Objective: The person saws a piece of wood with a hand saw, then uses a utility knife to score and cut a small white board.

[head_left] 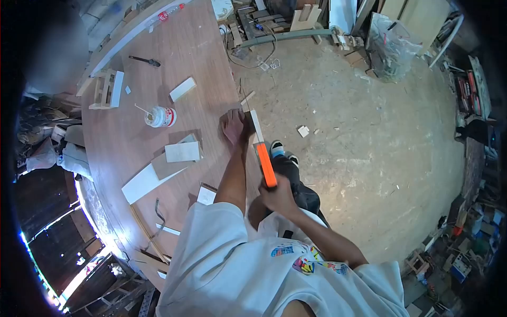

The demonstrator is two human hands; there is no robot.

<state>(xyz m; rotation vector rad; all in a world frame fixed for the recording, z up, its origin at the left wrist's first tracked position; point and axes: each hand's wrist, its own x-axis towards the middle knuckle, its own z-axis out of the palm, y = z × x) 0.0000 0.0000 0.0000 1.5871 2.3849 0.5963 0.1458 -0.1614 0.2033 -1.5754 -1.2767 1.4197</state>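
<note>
My right hand (277, 194) is wrapped around the orange handle of a hand saw (265, 165). Its narrow pale blade points away from me along the table's edge, just right of my left hand (233, 126). That left hand rests on the tabletop at the edge, its fingers curled; whatever lies under them is mostly hidden. Just beyond it, a small strip of pale wood (248, 98) sticks out past the edge near the saw's tip. To the left of my left forearm, a white-faced block (182, 152) sits by a longer white board (141, 182).
The wooden table (206, 68) carries an open glue jar (160, 117) with a stick, another white block (183, 89), a dark tool (144, 61) and a small wooden frame (108, 90). Offcuts (303, 131) lie on the floor. A plastic bag (393, 47) stands at the back.
</note>
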